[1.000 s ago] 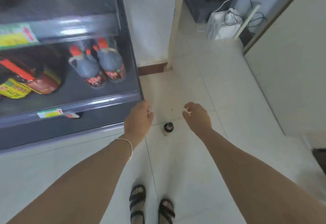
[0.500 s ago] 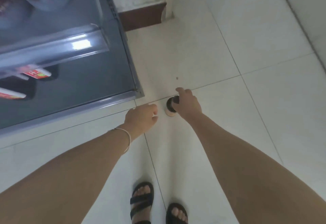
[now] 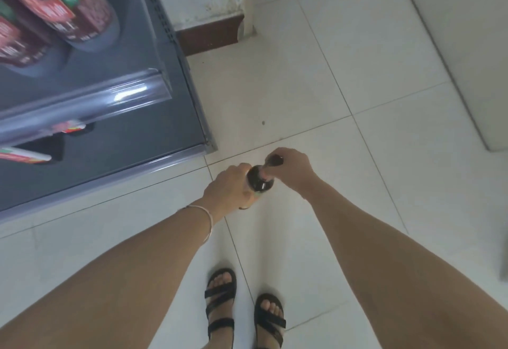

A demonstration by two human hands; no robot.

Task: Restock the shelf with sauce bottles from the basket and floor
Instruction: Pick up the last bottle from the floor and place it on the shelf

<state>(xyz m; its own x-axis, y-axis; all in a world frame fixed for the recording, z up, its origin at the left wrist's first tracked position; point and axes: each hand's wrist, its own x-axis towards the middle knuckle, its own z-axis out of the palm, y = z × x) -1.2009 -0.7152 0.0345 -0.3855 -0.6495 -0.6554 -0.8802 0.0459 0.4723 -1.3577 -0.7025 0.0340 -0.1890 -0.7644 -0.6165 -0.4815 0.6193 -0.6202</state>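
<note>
One sauce bottle (image 3: 259, 182) between two hands

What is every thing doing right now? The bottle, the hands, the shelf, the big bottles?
Small dark bottle: tilted, held in both hands above the floor.
Left hand: wrapped around the bottle's body.
Right hand: gripping the bottle's top end.
Big sauce bottles: standing upright on the shelf.
Shelf: front part bare.

white tiled floor (image 3: 357, 59), shelf (image 3: 154, 128) with bottles (image 3: 79, 15)
</note>
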